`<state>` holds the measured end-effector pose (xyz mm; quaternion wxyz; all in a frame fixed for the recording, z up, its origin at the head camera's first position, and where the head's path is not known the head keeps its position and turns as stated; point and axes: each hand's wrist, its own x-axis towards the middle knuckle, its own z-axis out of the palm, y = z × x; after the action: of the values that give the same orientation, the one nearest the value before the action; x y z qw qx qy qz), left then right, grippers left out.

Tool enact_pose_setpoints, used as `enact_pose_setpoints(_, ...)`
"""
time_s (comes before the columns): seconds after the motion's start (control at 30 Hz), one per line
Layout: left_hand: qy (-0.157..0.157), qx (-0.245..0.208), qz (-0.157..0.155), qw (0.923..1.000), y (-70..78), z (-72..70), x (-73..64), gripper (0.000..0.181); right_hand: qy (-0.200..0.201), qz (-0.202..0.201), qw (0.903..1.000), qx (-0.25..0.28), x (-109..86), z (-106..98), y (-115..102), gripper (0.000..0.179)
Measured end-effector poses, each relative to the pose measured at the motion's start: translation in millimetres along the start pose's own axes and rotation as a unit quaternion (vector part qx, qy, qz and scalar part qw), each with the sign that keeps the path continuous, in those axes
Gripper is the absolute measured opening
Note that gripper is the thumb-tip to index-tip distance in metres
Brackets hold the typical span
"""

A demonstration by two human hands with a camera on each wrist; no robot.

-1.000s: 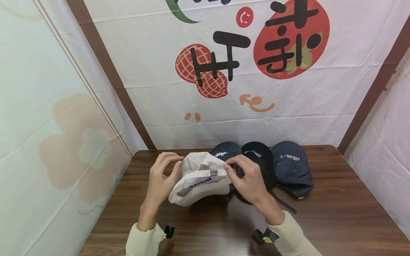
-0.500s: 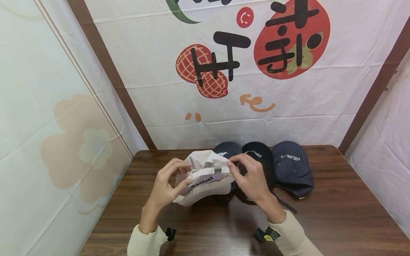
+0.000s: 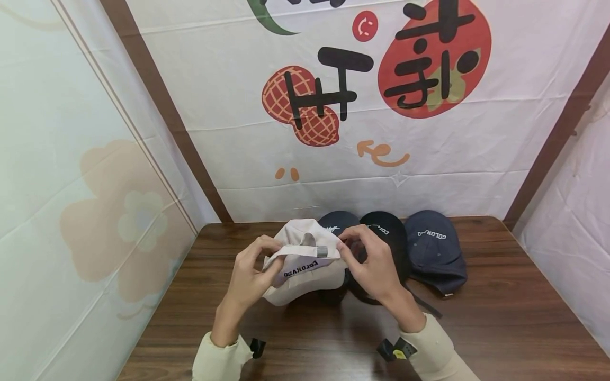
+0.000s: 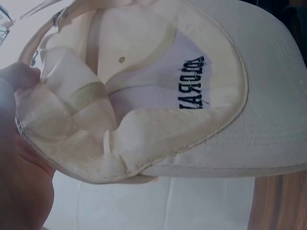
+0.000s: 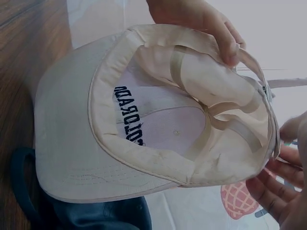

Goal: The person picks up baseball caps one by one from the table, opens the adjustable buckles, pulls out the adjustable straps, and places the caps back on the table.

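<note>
A cream baseball cap (image 3: pixel 310 283) is held up off the table, its inside facing me and its brim lowest. Reversed dark COLORADO stitching shows on the lining. My left hand (image 3: pixel 252 275) pinches the left side of the cap's back edge, by the adjuster strap (image 3: pixel 300 250). At the right end of that strap, close to the metal buckle (image 3: pixel 322 252), my right hand (image 3: pixel 374 264) pinches the fabric. In the right wrist view the left thumb (image 5: pixel 230 53) lies over the sweatband, and the right fingers (image 5: pixel 273 191) hold the strap side.
Behind the cream cap, at the table's back, sit a navy cap (image 3: pixel 339 218), a black cap (image 3: pixel 383 222) and a dark blue cap (image 3: pixel 433 243) in a row. A dark strap (image 3: pixel 424 302) trails onto the wooden table (image 3: pixel 500 317). Printed cloth walls (image 3: pixel 333 185) enclose the table.
My left hand has shifted right along the cap's back edge and regripped by the strap. The cap has moved slightly right, and its strap now stands clear. My right hand stays nearly still.
</note>
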<state>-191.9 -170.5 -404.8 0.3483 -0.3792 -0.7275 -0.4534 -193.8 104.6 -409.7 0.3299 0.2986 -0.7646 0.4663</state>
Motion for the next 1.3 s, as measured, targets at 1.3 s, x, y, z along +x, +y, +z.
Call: enact_pose_setpoints(1.3, -0.016, -0.037, -0.057, 0.9976, 9.5, 28.6, 12.1, 0.024, 0.079, -0.076, 0.9935, -0.032, 5.1, -16, -2, 0.023)
